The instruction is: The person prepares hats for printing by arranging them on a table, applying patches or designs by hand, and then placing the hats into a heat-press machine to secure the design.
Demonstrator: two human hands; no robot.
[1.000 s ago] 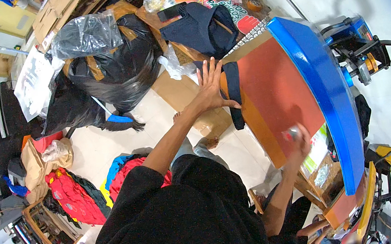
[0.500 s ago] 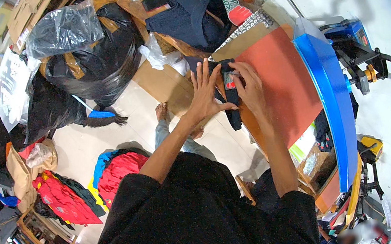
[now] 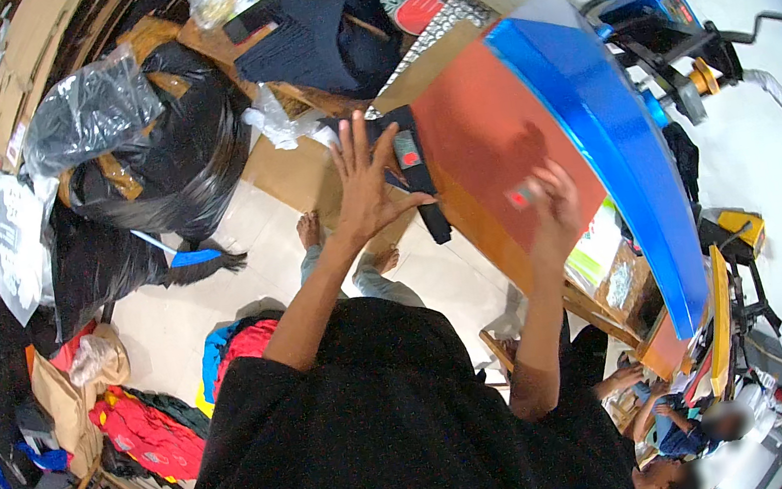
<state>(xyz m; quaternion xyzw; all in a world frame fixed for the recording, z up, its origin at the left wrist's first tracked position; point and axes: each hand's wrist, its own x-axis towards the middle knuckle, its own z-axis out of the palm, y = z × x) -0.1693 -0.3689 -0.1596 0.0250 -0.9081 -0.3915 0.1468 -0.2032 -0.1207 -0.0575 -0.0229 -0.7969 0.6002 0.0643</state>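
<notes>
A narrow black fabric piece point(image 3: 436, 221) lies at the left end of the reddish-brown board. On it sits a grey patch with a red mark point(image 3: 409, 153). My left hand point(image 3: 365, 193) is spread over the fabric's left side, its thumb and fingertips at the fabric's edge. To the right, my right hand point(image 3: 556, 210) is raised above the board, its fingers pinching a small piece of film with a red and dark print point(image 3: 518, 197). Whether that film is wholly clear cannot be made out.
The reddish board point(image 3: 461, 102) borders a long blue panel point(image 3: 598, 143) on a black clamp-like machine. Dark folded fabric point(image 3: 321, 47) and a phone point(image 3: 254, 20) lie farther back. Black plastic bags point(image 3: 167, 167) stand left, red clothes point(image 3: 151, 432) on the floor. People point(image 3: 681, 429) sit lower right.
My right hand has lifted off the black fabric and moved right, carrying the small film. My left hand remains spread at the fabric. The whole view has shifted, showing people at lower right.
</notes>
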